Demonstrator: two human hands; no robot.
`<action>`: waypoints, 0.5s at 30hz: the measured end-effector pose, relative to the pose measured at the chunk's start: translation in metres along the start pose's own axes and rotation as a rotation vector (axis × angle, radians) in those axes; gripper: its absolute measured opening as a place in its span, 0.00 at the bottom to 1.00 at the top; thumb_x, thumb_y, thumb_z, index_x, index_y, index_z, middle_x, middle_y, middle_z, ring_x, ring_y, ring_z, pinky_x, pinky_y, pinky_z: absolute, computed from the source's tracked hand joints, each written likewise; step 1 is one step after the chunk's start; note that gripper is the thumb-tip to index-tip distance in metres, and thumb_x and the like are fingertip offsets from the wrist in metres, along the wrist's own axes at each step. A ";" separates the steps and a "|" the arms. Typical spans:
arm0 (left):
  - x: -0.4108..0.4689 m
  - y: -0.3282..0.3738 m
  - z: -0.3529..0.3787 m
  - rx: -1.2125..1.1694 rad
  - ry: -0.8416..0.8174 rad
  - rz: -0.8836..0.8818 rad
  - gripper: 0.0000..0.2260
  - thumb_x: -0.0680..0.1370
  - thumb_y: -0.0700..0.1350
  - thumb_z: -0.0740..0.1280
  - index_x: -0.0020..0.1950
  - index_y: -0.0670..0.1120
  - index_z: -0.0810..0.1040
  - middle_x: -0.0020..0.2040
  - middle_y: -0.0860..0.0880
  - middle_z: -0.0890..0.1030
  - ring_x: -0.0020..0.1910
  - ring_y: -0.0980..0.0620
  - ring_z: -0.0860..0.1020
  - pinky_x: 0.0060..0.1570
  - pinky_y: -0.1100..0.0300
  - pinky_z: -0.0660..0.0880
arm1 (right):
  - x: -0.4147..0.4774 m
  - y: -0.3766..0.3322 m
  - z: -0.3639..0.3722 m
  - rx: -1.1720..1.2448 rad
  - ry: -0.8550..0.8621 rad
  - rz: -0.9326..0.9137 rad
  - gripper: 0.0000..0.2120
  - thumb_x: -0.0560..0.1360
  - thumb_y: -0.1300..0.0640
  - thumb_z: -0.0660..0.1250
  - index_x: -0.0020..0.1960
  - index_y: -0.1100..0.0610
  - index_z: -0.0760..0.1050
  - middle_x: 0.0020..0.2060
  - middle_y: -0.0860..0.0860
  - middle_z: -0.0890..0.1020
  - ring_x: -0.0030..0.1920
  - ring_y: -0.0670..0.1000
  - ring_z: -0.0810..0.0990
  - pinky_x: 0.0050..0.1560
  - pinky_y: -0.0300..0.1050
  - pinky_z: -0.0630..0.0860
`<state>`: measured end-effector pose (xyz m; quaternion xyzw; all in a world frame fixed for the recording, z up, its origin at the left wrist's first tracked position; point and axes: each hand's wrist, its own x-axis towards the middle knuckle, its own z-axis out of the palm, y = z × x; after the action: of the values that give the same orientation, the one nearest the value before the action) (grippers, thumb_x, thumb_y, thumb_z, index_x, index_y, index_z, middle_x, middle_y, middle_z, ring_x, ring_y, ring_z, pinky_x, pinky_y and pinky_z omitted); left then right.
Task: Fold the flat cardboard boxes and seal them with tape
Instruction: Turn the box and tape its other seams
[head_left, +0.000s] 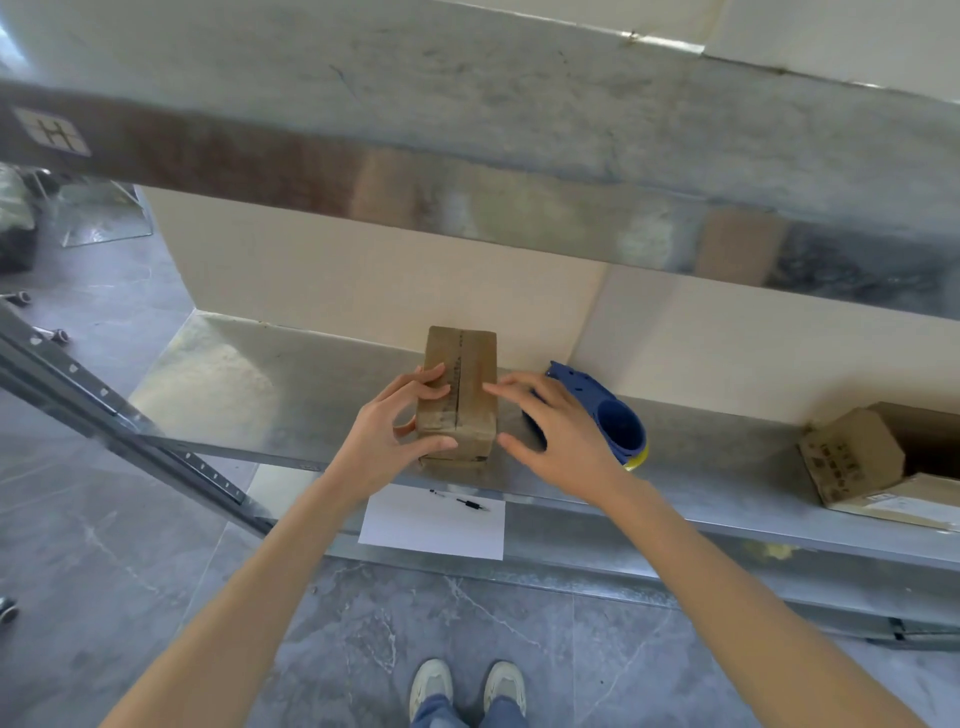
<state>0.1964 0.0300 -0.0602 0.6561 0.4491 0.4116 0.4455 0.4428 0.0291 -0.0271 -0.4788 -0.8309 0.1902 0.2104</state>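
Folded cardboard box (460, 395), frame centre, on the metal shelf (234, 384). The left hand (395, 441) grips its left edge to steady it. The right hand (561, 441), fingers spread, touches the top, probably holding the flaps closed. The tape dispenser (618, 415) lies just right, within reach.

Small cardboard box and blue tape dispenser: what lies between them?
In the head view, the right hand, fingers spread, fills the gap between the small cardboard box and the blue tape dispenser.
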 end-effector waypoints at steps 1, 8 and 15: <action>0.000 0.000 0.000 -0.003 -0.002 -0.002 0.21 0.69 0.48 0.77 0.61 0.52 0.78 0.70 0.61 0.72 0.71 0.58 0.70 0.62 0.48 0.77 | 0.000 -0.002 0.002 0.049 -0.031 0.007 0.26 0.75 0.57 0.69 0.72 0.46 0.70 0.70 0.44 0.69 0.68 0.48 0.68 0.66 0.50 0.70; 0.000 -0.002 0.002 -0.016 0.007 0.011 0.21 0.70 0.45 0.76 0.62 0.49 0.78 0.69 0.59 0.73 0.70 0.59 0.70 0.61 0.51 0.78 | 0.005 -0.007 0.023 0.193 0.077 0.078 0.21 0.74 0.40 0.70 0.65 0.47 0.76 0.66 0.38 0.70 0.67 0.40 0.69 0.62 0.38 0.70; 0.002 0.000 -0.002 -0.018 -0.028 0.004 0.25 0.70 0.45 0.76 0.67 0.48 0.76 0.70 0.55 0.72 0.71 0.56 0.69 0.60 0.52 0.79 | 0.007 -0.001 0.037 0.268 0.185 0.034 0.21 0.71 0.40 0.70 0.58 0.50 0.80 0.57 0.33 0.71 0.65 0.45 0.74 0.62 0.45 0.75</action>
<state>0.1954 0.0326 -0.0594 0.6588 0.4378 0.4072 0.4567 0.4191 0.0306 -0.0560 -0.4759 -0.7668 0.2583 0.3446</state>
